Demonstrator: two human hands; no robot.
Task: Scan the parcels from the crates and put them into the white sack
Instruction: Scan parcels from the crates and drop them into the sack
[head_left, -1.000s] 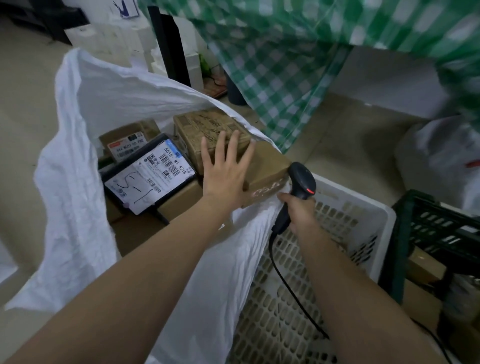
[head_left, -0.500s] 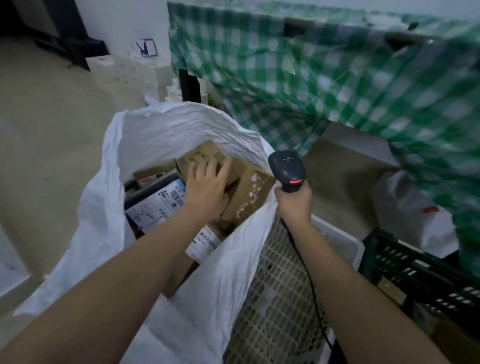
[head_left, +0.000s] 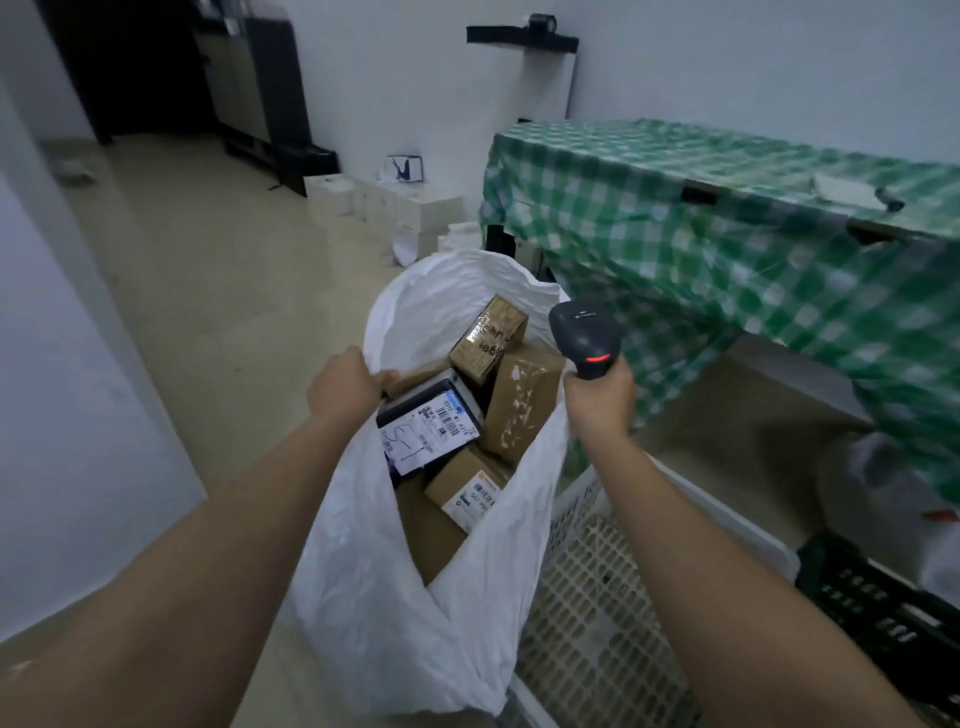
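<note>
Gripping the left rim of the white sack (head_left: 374, 597), the left hand (head_left: 343, 387) has come out from the parcels it pressed a sec ago, fingers now curled on the cloth. Right hand (head_left: 602, 400) holds the scanner (head_left: 584, 338) at the right rim, w/ some sack cloth maybe pinched too, I cannot tell. Parcels (head_left: 519, 410) lie inside the sack, packed nearly to the rim. White crate (head_left: 597, 597) beside looks empty, so prob. the sack gets lifted or closed next.

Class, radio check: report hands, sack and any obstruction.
Left hand grips white sack rim. Right hand holds barcode scanner. Parcels inside sack. Nothing blocking.
</note>
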